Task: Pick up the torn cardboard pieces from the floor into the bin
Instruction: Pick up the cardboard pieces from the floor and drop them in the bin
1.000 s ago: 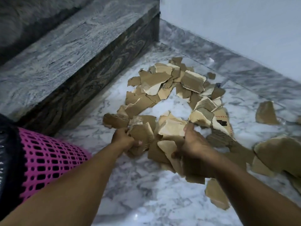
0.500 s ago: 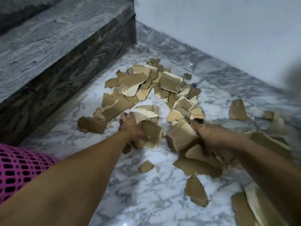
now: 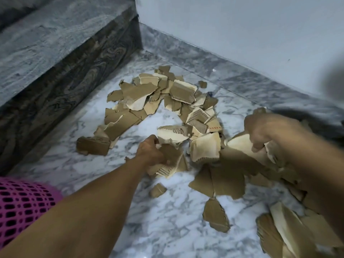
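Note:
Torn brown cardboard pieces point(image 3: 160, 97) lie scattered in a heap on the marble floor point(image 3: 167, 220). My left hand point(image 3: 149, 152) grips a few pieces point(image 3: 173, 162) at the near edge of the heap. My right hand point(image 3: 268, 131) is raised a little at the right and holds a bunch of larger pieces point(image 3: 240, 159) that hang below it. A pink mesh bin point(image 3: 22, 205) shows at the lower left edge, beside my left forearm; only part of its wall is visible.
A dark stone step point(image 3: 55, 67) rises along the left. A pale wall point(image 3: 242, 34) with a marble skirting closes off the back. Loose pieces lie near my feet, one point(image 3: 216, 215) in the middle and a stack point(image 3: 290, 237) at the lower right.
My right hand has lifted and swung right with its bunch of cardboard. My left hand has closed tighter on its pieces. The view has shifted, so the bin shows less.

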The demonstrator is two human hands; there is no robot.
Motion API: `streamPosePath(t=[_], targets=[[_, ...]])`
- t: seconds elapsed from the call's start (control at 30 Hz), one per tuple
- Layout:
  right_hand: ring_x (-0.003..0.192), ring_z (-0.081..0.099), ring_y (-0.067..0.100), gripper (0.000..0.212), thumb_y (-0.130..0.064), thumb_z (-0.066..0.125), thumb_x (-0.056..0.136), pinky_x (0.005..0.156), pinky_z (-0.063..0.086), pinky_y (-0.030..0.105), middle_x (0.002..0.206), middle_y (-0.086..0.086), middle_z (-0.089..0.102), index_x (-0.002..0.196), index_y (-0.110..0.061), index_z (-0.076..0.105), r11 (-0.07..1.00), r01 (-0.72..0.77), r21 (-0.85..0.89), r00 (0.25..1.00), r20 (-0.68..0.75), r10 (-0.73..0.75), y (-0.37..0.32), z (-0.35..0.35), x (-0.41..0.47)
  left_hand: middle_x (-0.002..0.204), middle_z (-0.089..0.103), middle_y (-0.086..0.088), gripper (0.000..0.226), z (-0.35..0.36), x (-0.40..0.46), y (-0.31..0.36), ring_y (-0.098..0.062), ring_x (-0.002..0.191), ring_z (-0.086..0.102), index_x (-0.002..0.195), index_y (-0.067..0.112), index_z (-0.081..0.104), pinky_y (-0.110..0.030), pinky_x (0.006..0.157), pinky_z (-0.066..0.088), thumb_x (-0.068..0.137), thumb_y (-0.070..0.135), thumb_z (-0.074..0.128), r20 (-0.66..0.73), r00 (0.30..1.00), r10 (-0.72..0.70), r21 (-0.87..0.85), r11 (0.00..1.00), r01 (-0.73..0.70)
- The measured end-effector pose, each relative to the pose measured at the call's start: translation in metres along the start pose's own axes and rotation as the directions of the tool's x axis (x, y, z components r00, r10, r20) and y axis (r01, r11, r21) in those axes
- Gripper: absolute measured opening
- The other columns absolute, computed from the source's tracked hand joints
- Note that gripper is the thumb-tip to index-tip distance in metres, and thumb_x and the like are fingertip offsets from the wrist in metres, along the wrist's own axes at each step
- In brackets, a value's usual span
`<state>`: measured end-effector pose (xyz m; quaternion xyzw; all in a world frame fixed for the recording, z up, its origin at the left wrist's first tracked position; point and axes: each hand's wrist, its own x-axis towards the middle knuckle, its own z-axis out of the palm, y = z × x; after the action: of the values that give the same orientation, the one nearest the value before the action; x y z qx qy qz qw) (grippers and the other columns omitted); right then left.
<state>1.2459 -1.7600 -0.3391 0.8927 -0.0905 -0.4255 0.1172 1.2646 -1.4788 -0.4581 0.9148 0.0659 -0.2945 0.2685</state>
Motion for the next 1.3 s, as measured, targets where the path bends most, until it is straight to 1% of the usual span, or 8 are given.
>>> streamPosePath(t=[0.33,0.47,0.57,0.7,0.83,1.03,1.2,1.3], targets=[[0.099,0.061,0.03,0.043,-0.031,0.072,0.085,0.075,0.046,0.028,0.109,0.012,0.063,0.115,-0.001,0.064,0.874,-0.184,0.45,0.959,-0.111,0.259,0.017,0.004,0.008,0.101,0.067,-0.012,0.037,-0.022,0.004,0.013,-0.025,0.089,0.061,0.104,0.002,0.066,-0.028,0.068,0.051,0.071,0.004,0.082,0.209,0.978,0.006,-0.362,0.929,0.072],[0.089,0.065,0.032,0.021,-0.017,0.073,0.077,0.071,0.047,0.03,0.1,0.015,0.067,0.09,-0.002,0.066,0.61,-0.277,0.742,0.857,-0.097,0.507,0.037,0.027,0.017,0.087,0.067,-0.004,0.018,-0.023,0.013,0.041,-0.02,0.085,0.062,0.083,0.013,0.065,-0.026,0.069,0.051,0.074,0.006,0.08,0.214,0.975,0.053,-0.454,0.889,0.051],[0.097,0.065,0.034,0.03,-0.015,0.071,0.081,0.077,0.052,0.036,0.11,0.017,0.067,0.106,0.0,0.065,0.37,-0.246,0.896,0.781,-0.043,0.623,0.053,0.038,0.017,0.092,0.067,-0.005,0.021,-0.012,0.019,0.064,-0.021,0.089,0.063,0.091,0.01,0.066,-0.03,0.074,0.054,0.075,0.006,0.079,0.232,0.97,0.068,-0.496,0.867,0.057],[0.096,0.058,0.031,0.042,-0.019,0.07,0.089,0.062,0.047,0.034,0.114,0.015,0.06,0.121,0.005,0.058,0.233,-0.163,0.959,0.883,0.037,0.467,0.05,0.059,0.015,0.106,0.066,-0.007,0.053,0.019,0.027,0.096,-0.026,0.099,0.064,0.11,0.005,0.065,-0.03,0.069,0.057,0.062,0.017,0.087,0.234,0.972,0.033,-0.557,0.824,0.106],[0.09,0.063,0.03,0.061,-0.022,0.083,0.074,0.058,0.05,0.029,0.116,0.019,0.064,0.122,0.005,0.057,0.19,-0.161,0.969,0.934,0.087,0.347,0.038,0.107,0.03,0.131,0.039,-0.01,0.086,0.056,0.03,0.12,-0.031,0.118,0.048,0.119,0.013,0.056,-0.041,0.095,0.051,0.048,0.046,0.089,0.055,0.998,-0.014,-0.2,0.979,0.025],[0.127,0.046,0.038,0.106,-0.044,0.086,0.056,0.097,0.048,0.047,0.143,0.02,0.041,0.14,-0.003,0.035,0.345,-0.123,0.931,0.941,-0.001,0.339,0.015,0.148,0.035,0.122,0.061,-0.007,0.07,0.073,0.026,0.126,-0.026,0.112,0.059,0.123,0.011,0.057,-0.031,0.092,0.052,0.063,0.032,0.086,-0.06,0.998,0.033,-0.149,0.988,-0.042],[0.097,0.06,0.031,0.064,-0.031,0.085,0.06,0.075,0.056,0.046,0.108,0.008,0.057,0.108,-0.019,0.044,0.301,0.035,0.953,0.929,-0.142,0.341,0.009,0.158,0.036,0.105,0.064,-0.005,0.064,0.061,0.019,0.116,-0.022,0.097,0.062,0.111,0.007,0.058,-0.038,0.088,0.055,0.057,0.021,0.091,-0.026,0.999,0.023,-0.273,0.962,-0.029],[0.094,0.061,0.028,0.067,-0.017,0.086,0.063,0.066,0.055,0.038,0.108,0.008,0.058,0.118,-0.014,0.047,0.145,0.079,0.986,0.964,-0.113,0.242,0.018,0.157,0.029,0.112,0.066,-0.009,0.066,0.043,0.015,0.103,-0.024,0.099,0.063,0.117,0.003,0.058,-0.035,0.08,0.057,0.06,0.01,0.089,0.08,0.997,0.019,-0.369,0.93,0.012]])
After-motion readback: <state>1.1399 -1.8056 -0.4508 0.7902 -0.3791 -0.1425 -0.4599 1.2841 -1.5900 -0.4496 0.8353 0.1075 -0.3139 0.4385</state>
